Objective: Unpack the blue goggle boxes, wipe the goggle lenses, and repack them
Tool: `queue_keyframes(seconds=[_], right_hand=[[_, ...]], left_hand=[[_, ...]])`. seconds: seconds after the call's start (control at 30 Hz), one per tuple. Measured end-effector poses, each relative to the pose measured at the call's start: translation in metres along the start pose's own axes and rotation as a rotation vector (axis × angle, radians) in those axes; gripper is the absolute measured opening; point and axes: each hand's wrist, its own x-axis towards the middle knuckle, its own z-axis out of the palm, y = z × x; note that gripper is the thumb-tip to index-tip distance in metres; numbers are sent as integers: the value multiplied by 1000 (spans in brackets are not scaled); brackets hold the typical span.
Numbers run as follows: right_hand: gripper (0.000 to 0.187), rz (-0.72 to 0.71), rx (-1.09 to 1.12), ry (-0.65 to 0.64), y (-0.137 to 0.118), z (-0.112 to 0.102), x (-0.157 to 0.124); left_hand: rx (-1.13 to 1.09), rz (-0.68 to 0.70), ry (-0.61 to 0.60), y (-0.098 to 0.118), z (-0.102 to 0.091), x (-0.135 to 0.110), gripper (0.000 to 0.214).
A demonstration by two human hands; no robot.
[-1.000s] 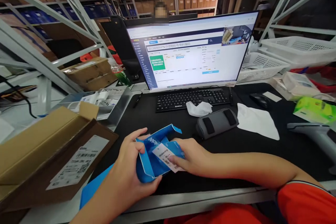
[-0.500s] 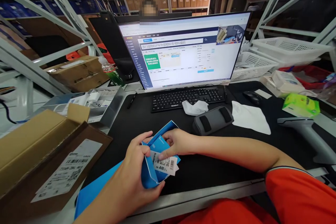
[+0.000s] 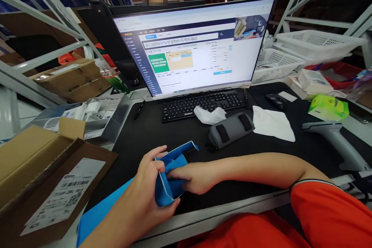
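My left hand [image 3: 148, 190] grips a small blue cardboard box [image 3: 170, 170] with its flaps open, just above the black desk mat [image 3: 162, 131]. My right hand [image 3: 193, 176] is curled with its fingers pushed inside the box opening. The labelled white item seen earlier is hidden, inside the box or under my fingers. A flat blue sheet [image 3: 100, 211] lies under my left forearm at the desk's front edge.
A monitor [image 3: 192, 46] and keyboard [image 3: 203, 104] stand behind. A grey pouch [image 3: 231, 130], crumpled tissue [image 3: 209, 115], white cloth [image 3: 271, 124], mouse [image 3: 276, 100] and barcode scanner [image 3: 337, 143] lie right. An open brown carton [image 3: 43, 178] and a metal tray [image 3: 95, 118] sit left. White baskets [image 3: 316, 44] stand far right.
My right hand has pushed the white labelled item down into the blue box, and its fingers are now inside the opening. The left hand keeps its hold on the box.
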Motion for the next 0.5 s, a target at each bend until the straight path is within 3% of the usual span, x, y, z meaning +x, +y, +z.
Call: queue_keyframes(seconds=[0.1, 0.23, 0.37, 0.4, 0.5], right_hand=[[43, -77, -147, 73, -8, -9, -15], [35, -238, -361, 187, -18, -31, -61], [35, -72, -577, 384, -11, -69, -119], [46, 1, -611, 414, -5, -80, -131], [103, 301, -686, 385, 22, -107, -154]], left_hand=[[65, 6, 70, -8, -2, 6, 45], [224, 70, 175, -30, -11, 19, 51], [400, -58, 239, -64, -25, 37, 53], [444, -117, 251, -74, -28, 42, 54], [552, -275, 270, -105, -35, 60, 59]])
